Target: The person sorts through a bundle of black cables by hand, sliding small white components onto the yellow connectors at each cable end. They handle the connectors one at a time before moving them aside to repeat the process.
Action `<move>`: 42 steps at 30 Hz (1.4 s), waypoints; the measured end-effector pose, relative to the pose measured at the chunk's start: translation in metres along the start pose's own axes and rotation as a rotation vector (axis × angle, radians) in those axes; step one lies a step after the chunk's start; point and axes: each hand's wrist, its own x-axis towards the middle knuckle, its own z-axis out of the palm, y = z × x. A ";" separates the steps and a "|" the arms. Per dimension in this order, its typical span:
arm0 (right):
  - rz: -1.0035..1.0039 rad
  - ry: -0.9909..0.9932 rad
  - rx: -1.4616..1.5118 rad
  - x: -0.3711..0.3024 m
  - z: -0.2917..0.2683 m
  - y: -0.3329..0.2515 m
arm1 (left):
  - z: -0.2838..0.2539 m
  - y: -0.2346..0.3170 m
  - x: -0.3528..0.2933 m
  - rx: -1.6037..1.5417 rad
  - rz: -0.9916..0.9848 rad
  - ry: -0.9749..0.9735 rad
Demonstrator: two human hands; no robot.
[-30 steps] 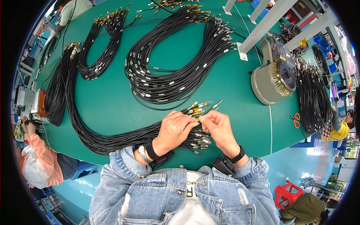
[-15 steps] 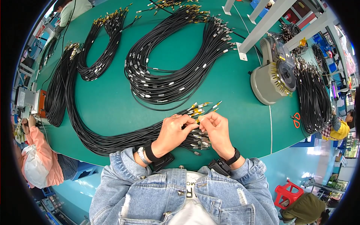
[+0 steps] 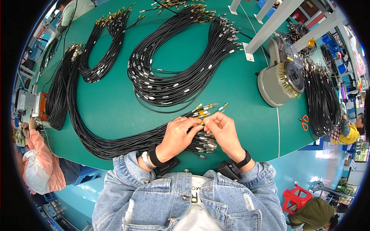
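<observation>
In front of me a bundle of black cables (image 3: 111,148) curves across the table, its metal-tipped ends (image 3: 207,143) fanned out beneath my fingers. My left hand (image 3: 178,135) is closed, thumb and forefinger pinching the end of one cable. Right against it, my right hand (image 3: 222,133) is closed in a pinch at a small piece of yellow tape (image 3: 202,123) on that end. The fingertips hide most of the tape and the cable tip. Just beyond them, several cable ends with yellow tape (image 3: 201,113) stick out.
A grey tape dispenser (image 3: 275,86), with yellow pieces round its wheel, stands at the right. Orange-handled scissors (image 3: 305,123) lie near another cable bundle (image 3: 322,100). Larger looped cables (image 3: 165,88) lie ahead, below a metal frame (image 3: 266,32). A person in pink (image 3: 48,161) is at the left.
My right hand has turned slightly, its fingers curling more at the cable end, and its wrist has shifted a little right. The left hand stays nearly still.
</observation>
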 end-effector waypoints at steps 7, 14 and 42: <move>-0.429 -0.169 -0.586 0.002 -0.013 -0.020 | 0.000 -0.003 0.001 -0.027 0.037 -0.039; -0.404 -0.290 -0.631 0.005 -0.018 -0.030 | 0.001 -0.004 -0.001 -0.056 0.035 -0.084; 0.127 -0.100 -0.142 -0.005 -0.016 -0.014 | 0.004 -0.003 -0.005 0.033 0.050 -0.052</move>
